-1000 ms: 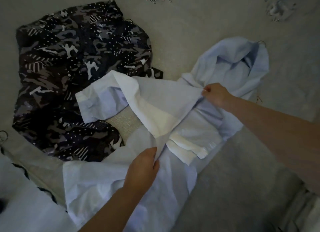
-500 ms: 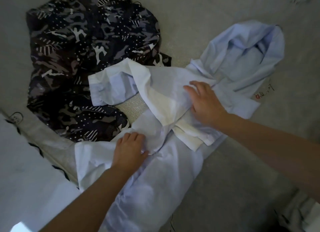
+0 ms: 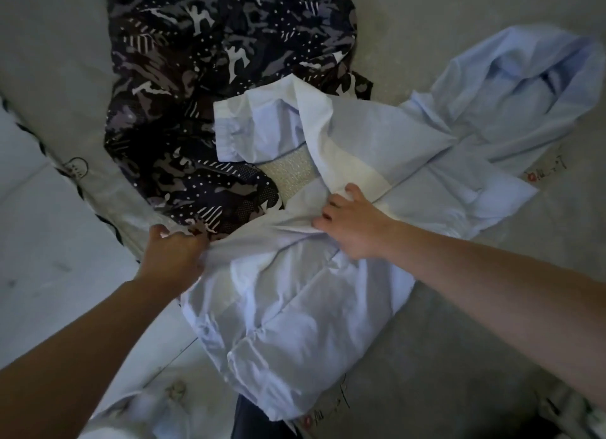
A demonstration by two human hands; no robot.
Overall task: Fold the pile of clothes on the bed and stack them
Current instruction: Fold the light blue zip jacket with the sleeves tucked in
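Note:
A pale blue hooded jacket [image 3: 295,307] lies spread across the grey bed, its hood [image 3: 531,88] at the upper right and one sleeve [image 3: 249,127] folded over toward the left. My left hand [image 3: 173,255] grips the jacket's left edge, fingers curled into the cloth. My right hand [image 3: 354,225] presses on the jacket's middle with fingers spread, next to the white inner lining [image 3: 347,170]. A dark camouflage garment [image 3: 203,78] with white dots lies crumpled at the upper left, partly under the jacket.
The grey bed cover [image 3: 459,356] with small printed marks stretches to the right and top. A light sheet [image 3: 42,242] with a dark zigzag trim runs along the left. Something dark [image 3: 255,422] shows at the bottom edge.
My left hand slid left from the jacket's middle to its left edge and took hold of it. My right hand moved down and left across the front. The camera moved closer.

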